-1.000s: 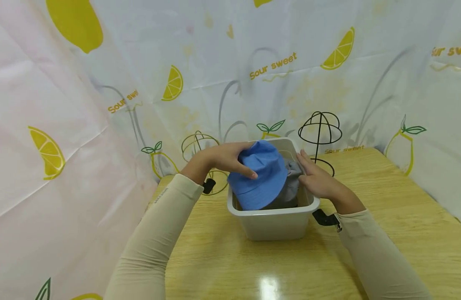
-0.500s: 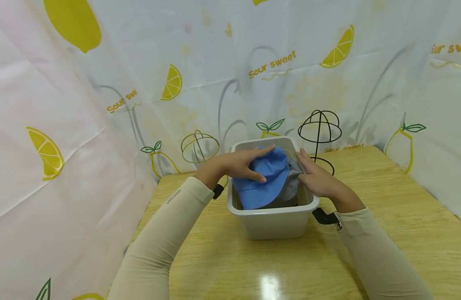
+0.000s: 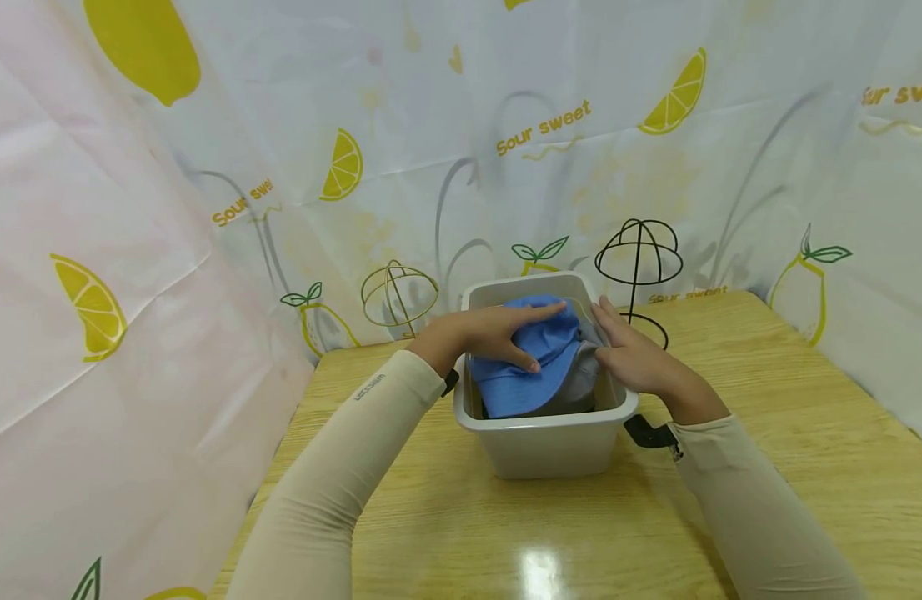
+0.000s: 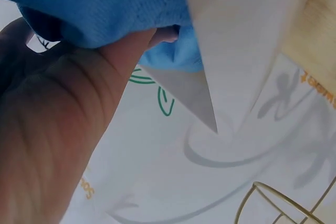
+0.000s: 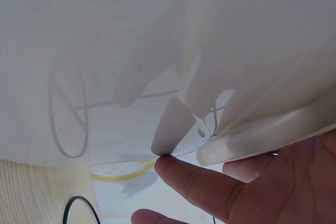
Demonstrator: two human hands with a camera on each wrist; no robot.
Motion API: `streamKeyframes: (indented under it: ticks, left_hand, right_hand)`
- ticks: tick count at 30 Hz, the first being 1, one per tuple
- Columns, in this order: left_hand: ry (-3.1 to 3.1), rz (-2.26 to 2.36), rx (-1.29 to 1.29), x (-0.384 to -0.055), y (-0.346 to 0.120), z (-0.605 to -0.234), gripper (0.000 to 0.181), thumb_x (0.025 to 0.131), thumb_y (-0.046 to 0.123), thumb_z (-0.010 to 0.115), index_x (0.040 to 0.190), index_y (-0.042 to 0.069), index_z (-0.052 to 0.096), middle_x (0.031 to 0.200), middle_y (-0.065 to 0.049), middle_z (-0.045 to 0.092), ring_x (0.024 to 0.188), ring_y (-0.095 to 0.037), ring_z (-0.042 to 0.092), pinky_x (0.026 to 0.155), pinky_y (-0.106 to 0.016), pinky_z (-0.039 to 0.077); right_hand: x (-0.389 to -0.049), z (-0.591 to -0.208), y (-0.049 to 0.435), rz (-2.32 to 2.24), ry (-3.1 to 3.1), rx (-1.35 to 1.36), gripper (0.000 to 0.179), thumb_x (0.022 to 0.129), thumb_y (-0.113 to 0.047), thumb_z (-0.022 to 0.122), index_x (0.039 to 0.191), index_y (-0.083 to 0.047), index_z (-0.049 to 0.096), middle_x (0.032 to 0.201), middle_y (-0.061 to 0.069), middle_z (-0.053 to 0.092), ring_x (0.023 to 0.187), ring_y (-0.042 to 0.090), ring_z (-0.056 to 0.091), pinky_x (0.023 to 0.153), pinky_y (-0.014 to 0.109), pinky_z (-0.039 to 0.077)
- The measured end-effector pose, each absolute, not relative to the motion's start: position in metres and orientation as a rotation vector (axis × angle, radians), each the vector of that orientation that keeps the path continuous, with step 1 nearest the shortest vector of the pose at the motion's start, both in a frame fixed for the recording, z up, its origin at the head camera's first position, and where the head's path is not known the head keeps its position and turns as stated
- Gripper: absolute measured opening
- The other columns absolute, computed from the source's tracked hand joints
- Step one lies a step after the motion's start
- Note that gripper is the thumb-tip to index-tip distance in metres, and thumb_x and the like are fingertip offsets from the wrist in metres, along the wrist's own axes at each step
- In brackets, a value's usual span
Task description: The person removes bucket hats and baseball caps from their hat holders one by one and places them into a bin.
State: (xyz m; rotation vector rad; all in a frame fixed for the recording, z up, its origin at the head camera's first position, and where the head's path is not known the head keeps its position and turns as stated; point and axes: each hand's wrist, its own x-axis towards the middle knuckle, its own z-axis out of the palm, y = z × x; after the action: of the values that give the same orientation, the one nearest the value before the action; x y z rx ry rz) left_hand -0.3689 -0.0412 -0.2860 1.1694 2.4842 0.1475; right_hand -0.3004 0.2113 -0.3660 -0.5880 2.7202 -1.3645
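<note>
A blue bucket hat lies over a grey cap-like cloth item inside a white plastic bin. My left hand rests on the blue hat's crown, fingers stretched out and thumb spread apart. Close up in the left wrist view, blue fabric lies against that hand and hides part of the fingers. At the bin's right side, my right hand holds the rim with its thumb over the edge. In the right wrist view, a fingertip touches the outer wall.
Behind the bin at left stands a gold wire hat stand; a black wire one stands behind it at right. The wooden table runs to a lemon-printed curtain at the back and left.
My left hand has shifted right and slightly down over the blue hat, its fingers straightening. The hat sits lower and farther inside the bin. My right hand stays at the rim.
</note>
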Motion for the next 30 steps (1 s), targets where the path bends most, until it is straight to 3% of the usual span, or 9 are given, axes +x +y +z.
streamKeyframes:
  ticks: [30]
  left_hand:
    - [2.429,-0.105,1.058,-0.369,-0.015,-0.291,0.097,0.094,0.047,0.074,0.165,0.046,0.008,0.175,-0.003,0.011,0.16,-0.029,0.016,0.128,-0.051,0.02]
  right_hand:
    - [-0.301,-0.366,0.212,-1.359,2.703,-0.579,0.076,0.103,-0.006,0.042,0.166,-0.003,-0.001,0.172,0.015,-0.02,0.157,0.045,-0.013,0.122,0.071,0.002]
